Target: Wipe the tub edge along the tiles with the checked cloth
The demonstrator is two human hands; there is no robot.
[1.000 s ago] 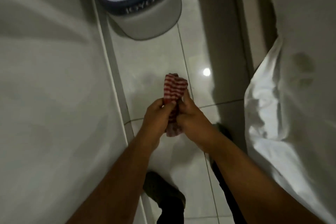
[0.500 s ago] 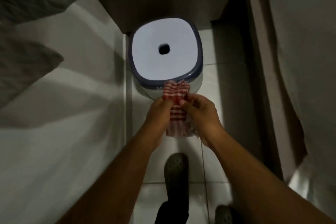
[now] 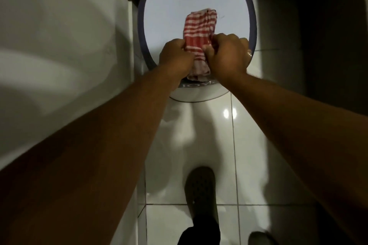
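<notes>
**Operator:** State the condition of both hands.

**Inspector:** The left hand (image 3: 175,55) and the right hand (image 3: 226,56) are both closed into fists, knuckles up, side by side. Each grips the checked cloth (image 3: 199,32) at its bunched middle; the two fists nearly touch.

**Operator:** Describe the cloth.

**Inspector:** Red and white checks, folded or gathered into a narrow band. The upper end stands out past the knuckles; a paler lower end hangs below the fists. It is held in the air above the stool (image 3: 196,2), which has a pale top, a dark blue rim and partly hidden lettering on its front edge. Whether the cloth touches the stool top cannot be determined.

**Operator:** Surroundings?

**Inspector:** The white tub (image 3: 59,45) runs along the left. Glossy floor tiles (image 3: 251,155) lie below, with a dark shoe (image 3: 201,187) near the bottom centre.

**Operator:** Difference from half a second ago?

**Inspector:** The grip is unchanged. The stool now appears much closer and larger, its centre hole is hidden behind the cloth, and the hands lie over its near rim instead of in front of it.
</notes>
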